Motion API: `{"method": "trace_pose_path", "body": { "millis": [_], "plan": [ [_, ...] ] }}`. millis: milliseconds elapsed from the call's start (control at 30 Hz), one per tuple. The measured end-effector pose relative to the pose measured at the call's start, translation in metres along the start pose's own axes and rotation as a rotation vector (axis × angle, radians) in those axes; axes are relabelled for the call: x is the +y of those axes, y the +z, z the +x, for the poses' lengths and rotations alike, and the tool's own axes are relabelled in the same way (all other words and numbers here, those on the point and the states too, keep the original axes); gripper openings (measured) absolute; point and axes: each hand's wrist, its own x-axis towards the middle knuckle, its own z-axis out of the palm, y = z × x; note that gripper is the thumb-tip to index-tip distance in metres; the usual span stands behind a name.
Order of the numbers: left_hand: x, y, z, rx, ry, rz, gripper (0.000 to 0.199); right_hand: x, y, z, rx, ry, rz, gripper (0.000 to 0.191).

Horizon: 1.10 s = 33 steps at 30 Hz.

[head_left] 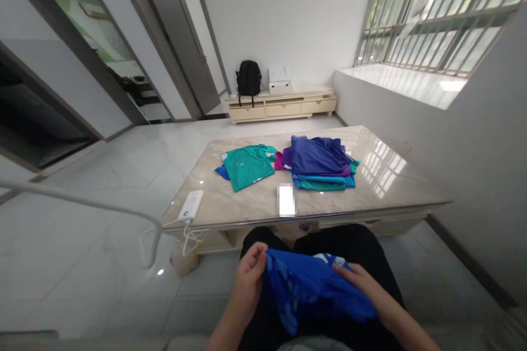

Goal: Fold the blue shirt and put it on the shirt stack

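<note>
A bright blue shirt [307, 277] with a white print hangs in loose folds over my lap. My left hand [252, 264] pinches its upper left corner between thumb and fingers. On the right side, my right hand [357, 279] grips the cloth beside the print, thumb on top and the other fingers mostly hidden beneath. Beyond my knees, a teal shirt [250, 167] lies roughly folded on the table, with a bit of blue cloth under its left edge. To its right is a stack of folded clothes [319, 156], dark blue on top, with purple, blue and teal layers below.
The marble-topped table [230, 211] stands just past my knees. On it are a blurred-out white rectangle [286, 201] and a white power strip [191, 204] with cables at the left. A low cabinet [284, 109] by the far wall carries a black backpack [248, 78] and a white box [280, 79].
</note>
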Motion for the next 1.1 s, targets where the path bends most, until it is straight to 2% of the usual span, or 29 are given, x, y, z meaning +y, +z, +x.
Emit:
{"method": "trace_pose_path", "body": {
  "millis": [100, 200, 300, 367, 400, 433, 500, 567, 633, 700, 767, 833, 967, 1100],
  "plan": [
    [0.015, -0.001, -0.006, -0.027, -0.058, -0.089, 0.051, -0.008, -0.016, -0.003, -0.071, 0.088, 0.1, 0.055],
    [0.017, 0.006, -0.015, -0.057, -0.13, -0.126, 0.052, -0.008, -0.023, -0.001, -0.038, 0.08, 0.083, 0.054],
    [0.007, 0.015, -0.022, -0.077, -0.184, -0.137, 0.051, -0.007, -0.013, -0.002, 0.141, 0.022, -0.148, 0.064],
    [-0.001, 0.021, -0.024, -0.089, -0.186, -0.095, 0.051, -0.013, 0.003, -0.011, 0.3, -0.097, -0.351, 0.071],
    [-0.003, 0.023, -0.024, -0.09, -0.172, -0.054, 0.05, -0.018, 0.014, -0.019, 0.318, -0.166, -0.42, 0.071],
    [-0.005, 0.025, -0.024, -0.092, -0.146, 0.002, 0.049, -0.024, 0.025, -0.027, 0.268, -0.228, -0.456, 0.07],
    [-0.005, 0.029, -0.024, -0.083, -0.061, 0.146, 0.046, -0.037, 0.048, -0.043, 0.022, -0.318, -0.462, 0.074],
    [-0.002, 0.032, -0.025, -0.064, 0.029, 0.274, 0.044, -0.048, 0.067, -0.053, -0.176, -0.375, -0.466, 0.091],
    [0.002, 0.034, -0.026, -0.042, 0.079, 0.343, 0.045, -0.052, 0.08, -0.055, -0.154, -0.39, -0.511, 0.095],
    [0.006, 0.034, -0.029, -0.022, 0.088, 0.377, 0.046, -0.054, 0.085, -0.051, -0.054, -0.383, -0.532, 0.071],
    [0.008, 0.031, -0.03, 0.004, 0.112, 0.428, 0.044, -0.056, 0.081, -0.046, -0.02, -0.401, -0.511, 0.045],
    [0.011, 0.025, -0.031, 0.022, 0.152, 0.509, 0.039, -0.059, 0.071, -0.041, -0.032, -0.43, -0.499, 0.033],
    [0.014, 0.015, -0.027, 0.019, 0.233, 0.683, 0.028, -0.066, 0.045, -0.037, 0.048, -0.412, -0.596, 0.029],
    [0.016, 0.013, -0.022, 0.009, 0.27, 0.737, 0.026, -0.07, 0.028, -0.038, 0.092, -0.341, -0.738, 0.023]
  ]
}}
